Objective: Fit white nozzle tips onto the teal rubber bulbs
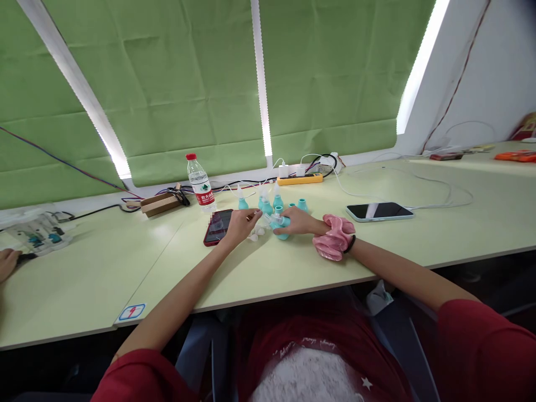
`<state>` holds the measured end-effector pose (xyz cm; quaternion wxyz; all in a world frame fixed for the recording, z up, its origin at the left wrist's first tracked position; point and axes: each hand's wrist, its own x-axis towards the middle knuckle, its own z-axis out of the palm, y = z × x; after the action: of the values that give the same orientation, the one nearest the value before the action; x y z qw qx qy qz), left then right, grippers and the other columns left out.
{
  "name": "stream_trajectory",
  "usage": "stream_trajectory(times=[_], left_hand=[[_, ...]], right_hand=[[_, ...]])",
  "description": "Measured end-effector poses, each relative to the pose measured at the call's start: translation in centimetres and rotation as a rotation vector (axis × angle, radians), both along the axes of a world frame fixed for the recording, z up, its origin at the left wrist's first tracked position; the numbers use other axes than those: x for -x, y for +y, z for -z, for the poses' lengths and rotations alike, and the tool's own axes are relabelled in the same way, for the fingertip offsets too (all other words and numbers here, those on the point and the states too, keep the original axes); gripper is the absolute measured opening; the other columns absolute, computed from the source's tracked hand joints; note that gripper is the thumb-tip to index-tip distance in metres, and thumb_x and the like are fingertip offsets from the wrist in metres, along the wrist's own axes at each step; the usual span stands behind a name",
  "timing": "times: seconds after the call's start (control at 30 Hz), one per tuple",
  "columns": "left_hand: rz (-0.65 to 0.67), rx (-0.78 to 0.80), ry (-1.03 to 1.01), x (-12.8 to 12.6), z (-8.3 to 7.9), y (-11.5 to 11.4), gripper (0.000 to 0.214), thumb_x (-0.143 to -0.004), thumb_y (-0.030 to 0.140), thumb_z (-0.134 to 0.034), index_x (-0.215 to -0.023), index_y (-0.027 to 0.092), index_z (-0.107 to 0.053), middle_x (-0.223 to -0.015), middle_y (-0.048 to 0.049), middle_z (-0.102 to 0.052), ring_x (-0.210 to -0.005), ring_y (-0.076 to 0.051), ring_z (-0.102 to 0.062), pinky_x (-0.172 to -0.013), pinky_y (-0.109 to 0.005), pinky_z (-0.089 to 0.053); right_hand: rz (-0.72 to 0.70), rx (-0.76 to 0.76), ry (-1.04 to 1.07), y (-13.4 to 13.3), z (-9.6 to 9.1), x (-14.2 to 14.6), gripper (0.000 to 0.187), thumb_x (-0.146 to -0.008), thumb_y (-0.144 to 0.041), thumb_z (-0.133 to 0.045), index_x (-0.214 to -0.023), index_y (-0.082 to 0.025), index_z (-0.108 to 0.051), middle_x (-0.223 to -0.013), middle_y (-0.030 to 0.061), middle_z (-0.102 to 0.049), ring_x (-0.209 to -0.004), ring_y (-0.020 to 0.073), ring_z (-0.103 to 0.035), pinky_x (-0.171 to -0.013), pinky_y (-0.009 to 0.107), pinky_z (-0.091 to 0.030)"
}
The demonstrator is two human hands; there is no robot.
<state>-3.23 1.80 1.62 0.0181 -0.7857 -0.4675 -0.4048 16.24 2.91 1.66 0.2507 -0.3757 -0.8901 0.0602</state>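
Observation:
My right hand, with a pink scrunchie at the wrist, is wrapped around a teal squeeze bulb. A clear plastic piece shows at this hand's fingertips and points left. Close by on the left, my left hand is pinched with its fingertips near that clear piece. Whatever sits between its fingers is too small to make out. Behind the hands stand several more teal bulbs, some with a pointed clear nozzle, like the one at the left, others with a bare opening. Small whitish clear pieces lie between my hands.
A dark phone with a red edge lies beside my left hand, with a water bottle behind it. Farther right is a charging phone. A yellow power strip and cables run along the wall. Another person's hand is at far left, near a clear bag.

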Motion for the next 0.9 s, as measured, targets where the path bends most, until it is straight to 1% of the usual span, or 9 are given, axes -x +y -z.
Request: stream_trajectory(times=[0.07,0.17,0.27,0.4,0.5,0.6,0.7,0.8,0.9], left_hand=[[-0.044,0.045,0.116,0.2,0.3,0.3,0.026,-0.075,0.031,-0.046,-0.084,0.017,-0.065,-0.067,-0.0052,-0.063,-0.057,-0.014,-0.053,-0.059,-0.023,-0.039],[-0.017,0.116,0.282,0.2,0.6,0.5,0.022,-0.074,0.027,-0.046,-0.081,0.019,-0.065,-0.068,-0.006,-0.063,-0.064,-0.018,-0.054,-0.062,-0.026,-0.038],[0.044,0.121,0.278,0.0,0.6,0.3,0.02,-0.071,0.024,-0.048,-0.079,0.018,-0.065,-0.072,-0.007,-0.064,-0.07,-0.02,-0.054,-0.068,-0.029,-0.039],[0.055,0.138,-0.043,-0.4,-0.1,-0.2,0.02,-0.066,0.018,-0.05,-0.078,0.017,-0.066,-0.079,-0.0059,-0.065,-0.07,-0.017,-0.055,-0.066,-0.027,-0.042],[0.157,0.333,-0.362,-0.4,-0.8,-0.5,0.015,-0.063,0.022,-0.056,-0.067,0.013,-0.067,-0.071,-0.0064,-0.065,-0.065,-0.015,-0.056,-0.059,-0.024,-0.043],[0.359,0.55,-0.594,-0.3,-1.1,-0.7,0.018,-0.06,0.026,-0.062,-0.07,0.012,-0.067,-0.07,-0.0067,-0.064,-0.065,-0.013,-0.055,-0.059,-0.023,-0.043],[0.491,0.673,-0.733,-0.2,-0.9,-0.7,0.017,-0.058,0.024,-0.066,-0.07,0.011,-0.067,-0.069,-0.0063,-0.063,-0.062,-0.009,-0.053,-0.06,-0.021,-0.042],[0.539,0.732,-0.832,-0.3,-0.5,-0.5,0.014,-0.057,0.023,-0.068,-0.062,0.01,-0.067,-0.064,-0.0053,-0.062,-0.061,-0.008,-0.053,-0.06,-0.021,-0.042],[0.553,0.756,-0.9,-0.4,-0.3,-0.2,0.015,-0.055,0.025,-0.07,-0.058,0.011,-0.066,-0.061,-0.0041,-0.06,-0.06,-0.009,-0.053,-0.061,-0.023,-0.043]], right_hand=[[-0.013,0.006,0.009,0.1,0.0,-0.1,0.036,-0.058,-0.047,-0.057,-0.048,-0.015,-0.044,-0.049,-0.0029,-0.04,-0.05,0.0084,-0.036,-0.05,0.021,-0.028],[-0.051,0.036,0.032,0.2,-0.1,-0.2,0.034,-0.059,-0.044,-0.057,-0.049,-0.015,-0.045,-0.05,-0.0033,-0.04,-0.05,0.0078,-0.035,-0.051,0.021,-0.028],[-0.089,0.083,0.072,0.4,0.1,-0.2,0.032,-0.059,-0.043,-0.058,-0.052,-0.014,-0.047,-0.052,-0.0034,-0.041,-0.051,0.0076,-0.035,-0.05,0.02,-0.026],[-0.107,0.139,0.146,0.8,0.3,-0.1,0.035,-0.058,-0.044,-0.059,-0.049,-0.014,-0.042,-0.05,-0.0049,-0.035,-0.049,0.0063,-0.03,-0.048,0.02,-0.023],[-0.148,0.228,0.248,0.9,0.3,-0.1,0.036,-0.056,-0.043,-0.06,-0.049,-0.014,-0.04,-0.051,-0.0052,-0.032,-0.051,0.0061,-0.029,-0.049,0.02,-0.024],[-0.199,0.391,0.369,0.9,0.1,-0.1,0.033,-0.056,-0.042,-0.06,-0.053,-0.014,-0.044,-0.054,-0.0046,-0.035,-0.052,0.0066,-0.032,-0.05,0.021,-0.027],[-0.235,0.554,0.454,0.6,-0.2,-0.2,0.029,-0.057,-0.04,-0.06,-0.057,-0.013,-0.048,-0.057,-0.0032,-0.042,-0.055,0.0077,-0.039,-0.053,0.021,-0.032],[-0.269,0.687,0.476,0.1,-0.3,0.0,0.03,-0.06,-0.042,-0.058,-0.061,-0.013,-0.051,-0.059,-0.001,-0.049,-0.056,0.0096,-0.045,-0.054,0.022,-0.037],[-0.249,0.633,0.448,-0.6,-0.3,0.1,0.031,-0.066,-0.044,-0.052,-0.066,-0.014,-0.055,-0.059,0.001,-0.053,-0.056,0.0112,-0.049,-0.053,0.024,-0.041]])
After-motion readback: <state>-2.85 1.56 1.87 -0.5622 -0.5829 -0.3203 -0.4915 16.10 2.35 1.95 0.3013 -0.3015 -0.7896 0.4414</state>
